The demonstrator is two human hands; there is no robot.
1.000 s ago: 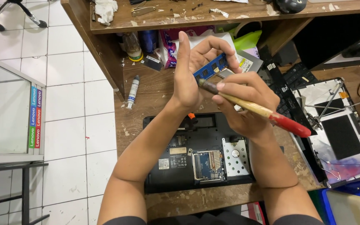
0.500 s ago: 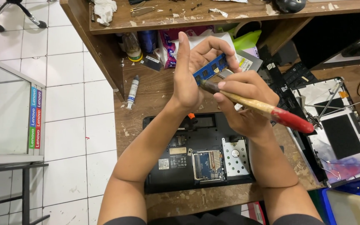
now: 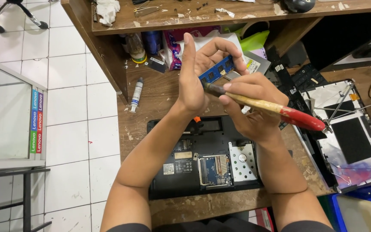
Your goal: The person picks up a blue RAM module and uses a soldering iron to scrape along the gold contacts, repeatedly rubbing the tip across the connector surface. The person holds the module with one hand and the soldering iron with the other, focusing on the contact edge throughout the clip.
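My left hand [image 3: 200, 71] is raised and grips a small blue memory module [image 3: 216, 69] between thumb and fingers. My right hand [image 3: 250, 107] holds a paintbrush [image 3: 275, 108] with a wooden shaft and red handle end, its bristle end against the module. Both hands hover above an upturned black laptop [image 3: 172, 172] lying on the wooden work surface, its bottom cover off, showing a circuit board [image 3: 214, 168] and a silver hard drive [image 3: 242, 162].
A dismantled laptop screen lid [image 3: 351, 137] lies to the right. A white tube [image 3: 136, 93] lies at the left edge of the wood. Bottles and packets [image 3: 168, 47] crowd under a wooden shelf [image 3: 202, 15]. A glass cabinet [image 3: 5, 116] stands on the tiled floor at left.
The brush has shifted slightly in my right hand against the module. My left hand keeps its hold in the same place.
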